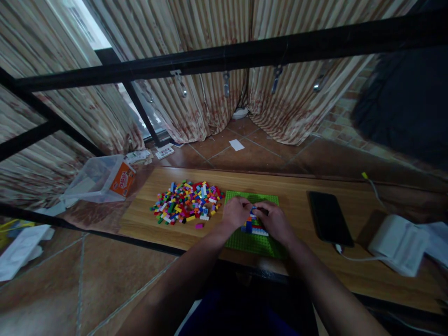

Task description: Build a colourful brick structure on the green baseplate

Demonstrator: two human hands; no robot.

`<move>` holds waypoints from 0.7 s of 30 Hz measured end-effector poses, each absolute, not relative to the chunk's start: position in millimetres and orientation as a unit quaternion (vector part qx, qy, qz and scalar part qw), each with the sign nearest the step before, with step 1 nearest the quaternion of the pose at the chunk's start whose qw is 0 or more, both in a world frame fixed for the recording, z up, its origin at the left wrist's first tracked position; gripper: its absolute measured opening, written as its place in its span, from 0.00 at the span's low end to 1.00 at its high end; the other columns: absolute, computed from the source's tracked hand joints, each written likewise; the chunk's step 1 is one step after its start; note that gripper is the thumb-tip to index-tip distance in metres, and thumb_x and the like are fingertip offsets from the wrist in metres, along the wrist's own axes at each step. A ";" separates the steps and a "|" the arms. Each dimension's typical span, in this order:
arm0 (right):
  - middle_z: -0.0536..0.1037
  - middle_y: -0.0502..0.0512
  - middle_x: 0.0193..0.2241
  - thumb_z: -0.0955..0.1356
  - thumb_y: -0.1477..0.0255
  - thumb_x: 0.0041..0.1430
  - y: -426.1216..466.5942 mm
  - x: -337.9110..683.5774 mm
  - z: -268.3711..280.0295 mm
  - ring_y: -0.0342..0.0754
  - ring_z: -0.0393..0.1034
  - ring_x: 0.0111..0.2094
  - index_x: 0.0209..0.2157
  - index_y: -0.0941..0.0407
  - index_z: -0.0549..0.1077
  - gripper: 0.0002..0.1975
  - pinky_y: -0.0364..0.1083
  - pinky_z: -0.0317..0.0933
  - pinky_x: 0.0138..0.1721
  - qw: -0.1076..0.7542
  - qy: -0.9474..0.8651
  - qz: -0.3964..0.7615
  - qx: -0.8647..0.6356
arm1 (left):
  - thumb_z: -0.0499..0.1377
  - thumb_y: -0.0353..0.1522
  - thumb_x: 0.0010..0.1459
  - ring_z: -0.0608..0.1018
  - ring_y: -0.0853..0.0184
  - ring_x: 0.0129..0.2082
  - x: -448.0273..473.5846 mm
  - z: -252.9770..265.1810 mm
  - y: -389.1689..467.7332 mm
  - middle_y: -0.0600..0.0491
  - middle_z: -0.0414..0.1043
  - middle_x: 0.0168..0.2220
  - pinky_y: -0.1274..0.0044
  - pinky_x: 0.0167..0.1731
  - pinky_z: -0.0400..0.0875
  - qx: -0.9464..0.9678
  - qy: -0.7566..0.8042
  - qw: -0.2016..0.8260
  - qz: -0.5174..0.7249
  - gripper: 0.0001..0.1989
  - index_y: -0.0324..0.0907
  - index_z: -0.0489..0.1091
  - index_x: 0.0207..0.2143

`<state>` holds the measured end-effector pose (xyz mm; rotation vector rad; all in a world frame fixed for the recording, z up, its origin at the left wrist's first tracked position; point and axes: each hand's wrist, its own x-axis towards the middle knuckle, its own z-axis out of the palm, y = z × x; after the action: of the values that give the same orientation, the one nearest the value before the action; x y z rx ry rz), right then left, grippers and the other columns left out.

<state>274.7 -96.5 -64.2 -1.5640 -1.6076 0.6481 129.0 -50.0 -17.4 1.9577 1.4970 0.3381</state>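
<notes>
A green studded baseplate (238, 243) lies on the wooden bench in front of me. On it stands a small build of toy bricks (259, 231), with white, blue and red pieces showing. My left hand (238, 212) and my right hand (271, 217) meet over the back part of this build, fingers bent and pinched close together. Between the fingertips a small blue brick (253, 211) shows, partly covered. Both hands appear to touch it. The fingers hide much of the build's far side.
Left of the baseplate spreads a pile of loose coloured bricks (185, 203), with a magenta brick (199, 226) apart. A phone (330, 218) on a white cable lies to the right, near a white box (399, 242). A clear plastic bin (94, 179) stands on the floor. A black metal bar (210, 60) crosses ahead.
</notes>
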 end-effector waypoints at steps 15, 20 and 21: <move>0.80 0.56 0.39 0.65 0.57 0.58 -101.2 278.2 -67.6 0.54 0.73 0.41 0.38 0.53 0.78 0.16 0.54 0.64 0.46 0.386 -0.642 0.252 -0.612 | 0.52 0.32 0.62 0.77 0.65 0.38 121.8 -39.1 -69.3 0.51 0.79 0.34 0.74 0.44 0.69 0.768 0.525 0.271 0.246 0.13 0.43 0.77 0.33; 0.80 0.58 0.41 0.67 0.56 0.55 -100.8 282.4 -70.2 0.55 0.73 0.44 0.41 0.54 0.78 0.19 0.55 0.64 0.49 0.381 -0.634 0.270 -0.616 | 0.53 0.32 0.62 0.76 0.63 0.43 114.7 -53.7 -77.2 0.49 0.78 0.41 0.70 0.50 0.67 0.779 0.480 0.258 0.311 0.12 0.41 0.75 0.42; 0.80 0.58 0.42 0.67 0.55 0.55 -100.3 283.4 -69.5 0.55 0.74 0.44 0.41 0.54 0.78 0.20 0.55 0.65 0.49 0.378 -0.628 0.278 -0.621 | 0.53 0.33 0.62 0.76 0.62 0.43 113.9 -56.0 -77.9 0.48 0.78 0.41 0.69 0.51 0.67 0.780 0.475 0.255 0.318 0.12 0.40 0.74 0.43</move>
<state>283.4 -100.3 -69.5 -1.5878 -1.6055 0.7107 113.9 -77.9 -56.0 2.1185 1.2887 0.8638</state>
